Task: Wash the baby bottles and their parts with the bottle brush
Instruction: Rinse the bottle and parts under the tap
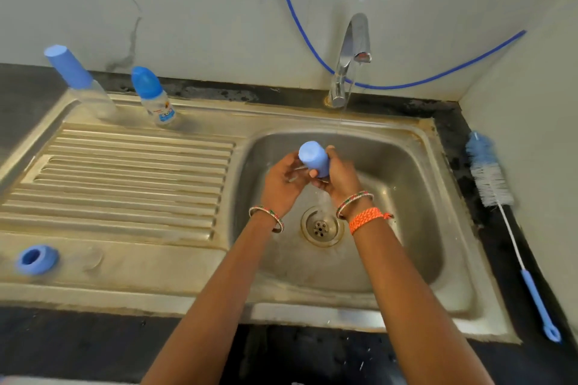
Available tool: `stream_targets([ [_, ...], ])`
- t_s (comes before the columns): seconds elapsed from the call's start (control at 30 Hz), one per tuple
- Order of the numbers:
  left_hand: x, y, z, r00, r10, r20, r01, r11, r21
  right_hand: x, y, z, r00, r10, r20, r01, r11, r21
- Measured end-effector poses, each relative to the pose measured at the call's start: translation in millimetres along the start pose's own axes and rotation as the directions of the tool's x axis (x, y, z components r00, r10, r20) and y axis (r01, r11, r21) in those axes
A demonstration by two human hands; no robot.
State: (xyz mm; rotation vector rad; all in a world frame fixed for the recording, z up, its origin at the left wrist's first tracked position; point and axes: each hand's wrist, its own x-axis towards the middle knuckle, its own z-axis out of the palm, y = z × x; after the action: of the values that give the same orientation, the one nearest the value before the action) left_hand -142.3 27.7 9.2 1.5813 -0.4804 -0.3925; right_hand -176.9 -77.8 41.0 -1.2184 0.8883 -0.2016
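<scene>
Over the steel basin (406,172), right hand (339,176) curled round a smooth blue plastic cap (314,158), closed end up, under a thin stream from the chrome tap (352,56). Left hand (283,180) cupped open, fingers relaxed beside the cap, touching it or not: cannot tell. At 10 o'clock, two clear capped bottles (156,97) upright behind the ribbed drainboard (125,178). At 8 o'clock, a blue ring (37,259) lying flat. At 3 o'clock, a bristly brush (489,175) with wire stem, on dark counter (31,97).
</scene>
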Motion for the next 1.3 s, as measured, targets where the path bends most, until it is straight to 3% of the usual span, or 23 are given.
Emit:
stream_targets([
  [0.03,-7.2,-2.2,-9.7,1.000,-0.017,-0.008,0.017,1.000,0.015,-7.7,4.2,3.0,0.992,-0.128,-0.013,0.124,0.981,-0.152],
  [0.1,-21.9,-3.5,-29.5,0.997,-0.079,-0.007,0.079,0.996,0.029,-18.6,12.7,7.4,0.926,-0.377,0.025,0.347,0.823,-0.449],
  [0.23,-55.8,7.4,-83.8,0.987,-0.158,-0.011,0.158,0.986,-0.044,-59.2,32.7,39.1,0.865,-0.479,0.149,0.464,0.649,-0.603],
  [0.3,-70.9,12.8,-112.4,0.987,-0.157,-0.025,0.157,0.987,-0.014,-81.0,45.4,64.0,0.847,-0.494,0.194,0.504,0.634,-0.586],
  [0.47,-96.5,-0.5,-190.5,0.977,-0.014,-0.212,0.098,0.916,0.390,-136.5,78.4,141.5,0.810,-0.325,0.489,0.545,0.727,-0.418],
  [0.63,-114.3,-9.7,-246.6,0.947,0.027,-0.320,0.123,0.890,0.439,-152.4,112.1,188.7,0.784,-0.417,0.459,0.603,0.686,-0.408],
  [0.77,-113.7,-10.2,-284.4,0.917,0.020,-0.399,0.106,0.951,0.290,-155.3,133.5,200.4,0.758,-0.384,0.527,0.634,0.625,-0.456],
  [0.87,-112.9,-6.2,-301.5,0.925,0.008,-0.379,0.089,0.967,0.239,-160.2,147.4,206.5,0.724,-0.390,0.569,0.676,0.563,-0.474],
  [1.0,-110.3,-6.4,-305.8,0.941,-0.035,-0.337,0.102,0.978,0.183,-160.4,145.1,207.8,0.733,-0.361,0.576,0.665,0.557,-0.498],
  [1.1,-103.5,-6.4,-301.9,0.950,-0.071,-0.303,0.122,0.981,0.152,-158.8,134.3,204.4,0.746,-0.315,0.587,0.638,0.592,-0.493],
  [1.23,-84.7,-0.9,-297.0,0.951,-0.103,-0.291,0.137,0.986,0.100,-145.8,107.4,202.0,0.770,-0.347,0.535,0.581,0.728,-0.364],
  [1.3,-71.2,1.9,-294.1,0.948,-0.119,-0.295,0.147,0.986,0.074,-131.7,93.6,202.5,0.787,-0.360,0.501,0.568,0.740,-0.361],
])
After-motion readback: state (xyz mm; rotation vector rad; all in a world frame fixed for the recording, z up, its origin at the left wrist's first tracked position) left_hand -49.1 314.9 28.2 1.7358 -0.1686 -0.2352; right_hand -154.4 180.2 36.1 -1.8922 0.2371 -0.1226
